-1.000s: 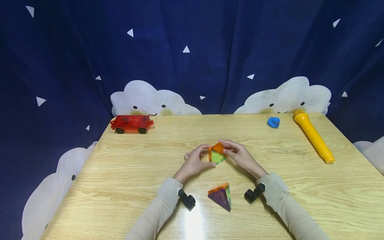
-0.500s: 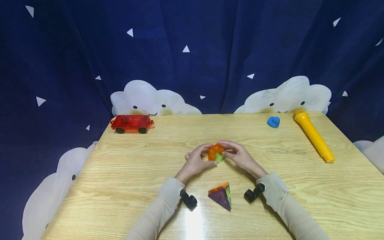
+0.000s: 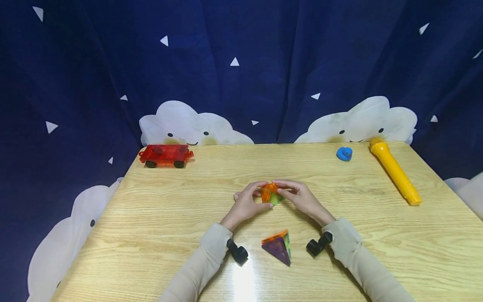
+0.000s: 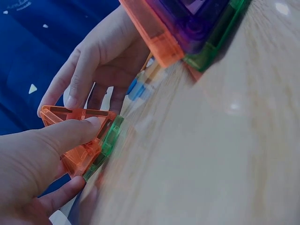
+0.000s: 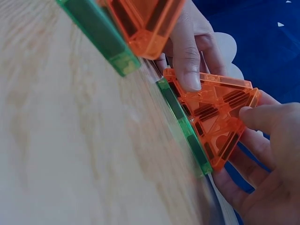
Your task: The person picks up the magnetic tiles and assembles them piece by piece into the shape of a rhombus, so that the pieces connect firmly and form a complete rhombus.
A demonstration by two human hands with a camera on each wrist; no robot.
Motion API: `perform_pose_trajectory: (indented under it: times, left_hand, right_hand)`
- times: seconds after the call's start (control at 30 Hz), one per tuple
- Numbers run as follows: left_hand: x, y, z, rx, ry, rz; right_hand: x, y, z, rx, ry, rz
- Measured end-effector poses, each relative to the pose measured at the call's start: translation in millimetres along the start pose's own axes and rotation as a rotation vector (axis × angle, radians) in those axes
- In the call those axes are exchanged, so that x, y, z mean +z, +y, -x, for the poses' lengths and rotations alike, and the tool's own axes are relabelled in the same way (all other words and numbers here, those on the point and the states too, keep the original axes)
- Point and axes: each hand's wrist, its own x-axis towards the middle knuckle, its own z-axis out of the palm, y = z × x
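Orange triangular magnetic tiles [image 3: 267, 193] lean together above a green triangular magnetic tile [image 3: 277, 199], which lies at the tabletop. My left hand [image 3: 247, 203] pinches the orange tiles from the left; in the left wrist view its thumb presses across an orange face. From the right, my right hand [image 3: 303, 200] pinches them too, with thumb and fingers on the orange edges [image 5: 220, 101]. The green tile [image 5: 185, 126] forms the base in the right wrist view. Nearer the person stands a small pyramid [image 3: 278, 248] of purple, orange and green tiles, touched by neither hand.
A red wheeled toy car base [image 3: 166, 155] stands at the table's back left. At the back right are a blue rubber duck [image 3: 344, 154] and a yellow toy microphone [image 3: 395, 171]. A dark blue curtain [image 3: 264, 75] hangs behind the wooden table [image 3: 151, 235].
The left orange tile has tipped inward over the green tile and now meets the other orange tile. Both hands have drawn slightly closer together. The small pyramid has stayed put.
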Motion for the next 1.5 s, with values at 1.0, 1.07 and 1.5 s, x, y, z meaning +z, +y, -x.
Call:
perform_pose_trajectory:
  times: [1.0, 1.07, 1.5]
  left_hand:
    - [-2.0, 0.7, 0.4, -0.002, -0.038, -0.011]
    - [-2.1, 1.3, 0.6, -0.016, -0.035, 0.001]
    - [-2.2, -0.4, 1.2, -0.029, -0.025, 0.035]
  right_hand:
    - [1.4, -4.5, 1.5, 0.053, -0.068, 0.042]
    - [1.4, -4.9, 1.3, 0.055, -0.083, 0.057]
    - [1.5, -4.3, 2.3, 0.071, -0.118, 0.067]
